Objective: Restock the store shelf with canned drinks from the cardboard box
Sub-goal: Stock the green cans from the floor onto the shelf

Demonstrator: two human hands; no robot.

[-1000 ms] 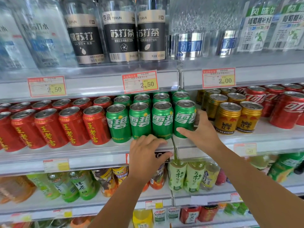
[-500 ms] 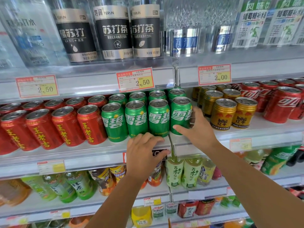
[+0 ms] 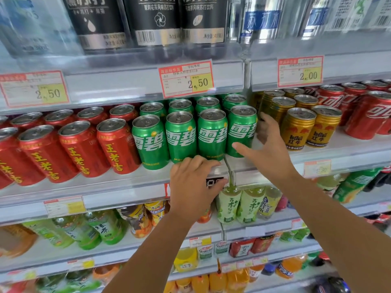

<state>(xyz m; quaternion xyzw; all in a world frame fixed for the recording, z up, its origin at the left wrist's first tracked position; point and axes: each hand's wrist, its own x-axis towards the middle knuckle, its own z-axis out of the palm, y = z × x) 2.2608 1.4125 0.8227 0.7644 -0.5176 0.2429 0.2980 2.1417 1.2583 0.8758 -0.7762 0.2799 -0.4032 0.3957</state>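
Green cans stand in rows on the middle shelf (image 3: 118, 182). The rightmost front green can (image 3: 241, 130) sits level with the other front cans. My right hand (image 3: 268, 151) is spread beside that can. Its thumb lies in front of the can's base and its fingers reach up along the can's right side, without closing on it. My left hand (image 3: 194, 187) rests on the shelf's front edge below the green cans, with fingers curled over the top and the thumb on the price strip. No cardboard box is in view.
Red cans (image 3: 118, 146) fill the shelf left of the green ones. Gold cans (image 3: 298, 130) and red cola cans (image 3: 370, 115) stand to the right. Bottles (image 3: 152, 20) line the shelf above, and tea bottles (image 3: 228, 206) the shelf below. Price tags (image 3: 187, 79) hang on the rails.
The view has drawn closer to the shelf. My right hand has loosened and spread a little beside the rightmost green can. My left hand stays on the shelf edge.
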